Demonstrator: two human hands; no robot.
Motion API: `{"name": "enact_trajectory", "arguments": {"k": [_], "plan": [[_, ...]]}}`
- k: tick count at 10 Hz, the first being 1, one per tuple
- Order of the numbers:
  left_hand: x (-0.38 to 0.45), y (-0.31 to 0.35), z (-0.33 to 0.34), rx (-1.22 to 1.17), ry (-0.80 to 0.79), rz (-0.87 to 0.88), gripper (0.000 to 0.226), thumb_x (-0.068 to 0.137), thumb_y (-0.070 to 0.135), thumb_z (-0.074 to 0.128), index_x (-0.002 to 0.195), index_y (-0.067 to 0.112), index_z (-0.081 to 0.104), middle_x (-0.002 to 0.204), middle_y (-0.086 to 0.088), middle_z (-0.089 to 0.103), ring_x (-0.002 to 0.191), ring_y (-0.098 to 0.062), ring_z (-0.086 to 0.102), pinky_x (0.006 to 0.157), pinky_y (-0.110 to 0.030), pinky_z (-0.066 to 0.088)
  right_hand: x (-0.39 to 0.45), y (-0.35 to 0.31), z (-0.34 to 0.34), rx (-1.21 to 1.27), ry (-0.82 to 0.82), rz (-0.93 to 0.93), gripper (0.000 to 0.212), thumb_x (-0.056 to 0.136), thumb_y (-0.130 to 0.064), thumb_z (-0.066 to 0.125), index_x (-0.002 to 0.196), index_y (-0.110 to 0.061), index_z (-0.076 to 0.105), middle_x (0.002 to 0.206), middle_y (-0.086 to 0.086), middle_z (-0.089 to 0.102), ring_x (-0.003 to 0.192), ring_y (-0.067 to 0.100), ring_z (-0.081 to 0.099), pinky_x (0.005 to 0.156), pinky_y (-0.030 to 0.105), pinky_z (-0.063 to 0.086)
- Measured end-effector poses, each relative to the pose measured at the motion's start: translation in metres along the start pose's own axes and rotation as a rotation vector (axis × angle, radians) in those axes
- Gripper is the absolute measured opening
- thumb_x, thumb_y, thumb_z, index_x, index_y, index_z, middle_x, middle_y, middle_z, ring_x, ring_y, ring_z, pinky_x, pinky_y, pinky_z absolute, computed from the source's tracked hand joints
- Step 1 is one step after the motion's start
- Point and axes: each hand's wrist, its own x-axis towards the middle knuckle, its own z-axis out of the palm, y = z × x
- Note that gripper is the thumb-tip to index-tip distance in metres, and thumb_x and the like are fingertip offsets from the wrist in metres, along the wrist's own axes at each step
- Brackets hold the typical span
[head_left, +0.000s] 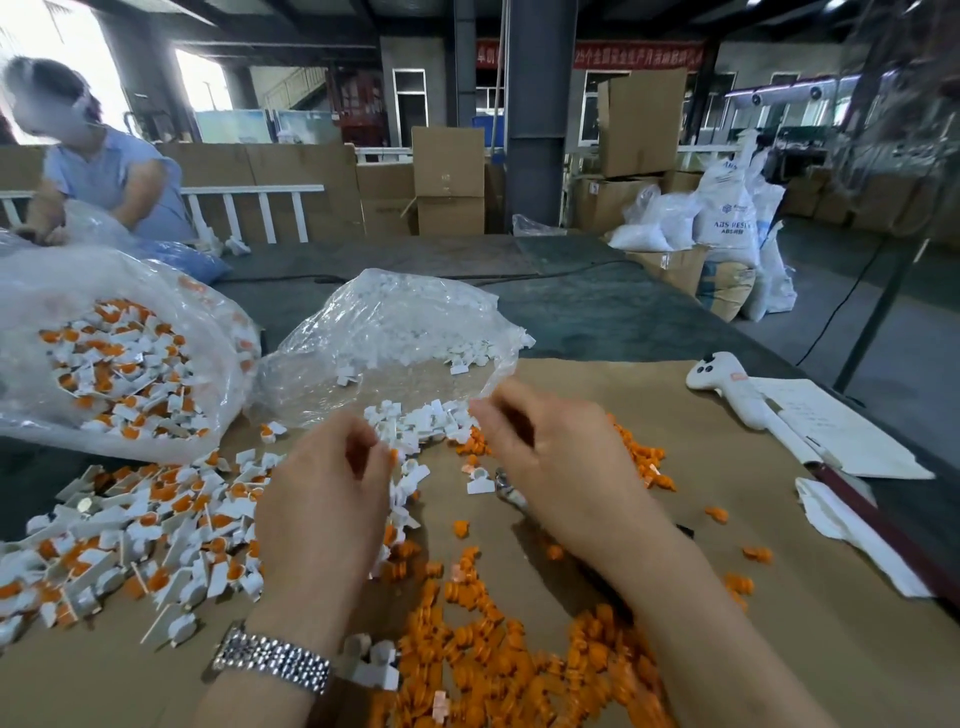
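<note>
The left hand (322, 499) has its grip curled in, with a fleck of orange at the fingertips; I cannot tell whether it pinches anything. Just beyond, between the hands, lies the heap of small white plastic clip bodies (415, 421). The right hand (545, 467) holds a curled, blurred grip at that heap's right edge, contents unclear. Best to lift one body singly, then seat one of the loose orange plastic plugs (493, 649) squarely.

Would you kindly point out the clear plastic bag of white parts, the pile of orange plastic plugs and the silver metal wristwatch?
Clear plastic bag of white parts (395, 312): head view, crinkled top film.
Pile of orange plastic plugs (498, 670): head view, heap's middle.
Silver metal wristwatch (270, 659): head view, link band.
</note>
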Motion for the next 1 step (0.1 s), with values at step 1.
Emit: {"name": "enact_trajectory", "arguments": {"k": [1], "plan": [[0.0065, -0.0154, -0.0033, 0.132, 0.058, 0.004, 0.010, 0.098, 0.022, 0.063, 0.092, 0.022, 0.070, 0.085, 0.006, 0.060, 0.068, -0.014, 0.056, 0.054, -0.028, 0.043, -0.0056, -0.0147, -0.0413, 0.315, 0.210, 0.056, 0.031, 0.099, -0.045, 0.052, 0.081, -0.021, 0.060, 0.065, 0.005, 0.057, 0.053, 0.019, 0.051, 0.049, 0.030, 0.047]]}}
